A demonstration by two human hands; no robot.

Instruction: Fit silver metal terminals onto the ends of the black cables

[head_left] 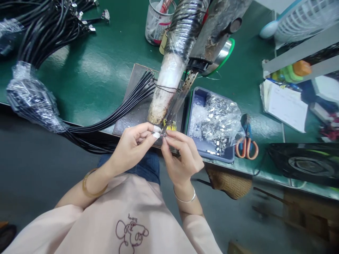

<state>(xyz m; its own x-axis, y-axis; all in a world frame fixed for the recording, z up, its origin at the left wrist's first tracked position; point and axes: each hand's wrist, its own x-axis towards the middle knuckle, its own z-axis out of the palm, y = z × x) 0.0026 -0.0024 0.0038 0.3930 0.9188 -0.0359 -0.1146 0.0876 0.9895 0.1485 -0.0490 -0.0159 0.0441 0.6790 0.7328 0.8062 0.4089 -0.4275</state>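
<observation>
The step in hand looks like soldering: both hands meet under a soldering iron (182, 95), whose shaft slopes in from one o'clock, its tip close by the fingertips. The left hand (137, 141), with white finger covers (157, 129) on two fingertips, pinches narrowly at the nine o'clock side of a small metal connector piece (163, 134); the right hand (184, 153) pinches narrowly at its three o'clock side. Whether a wire joins it there is too small to tell. Black cables (113, 114) lie toward ten o'clock, a blue tray (230, 155) of metal parts toward three. The next move seems to call for keeping the piece steady and aligned against the tip, skin clear of hot metal.
</observation>
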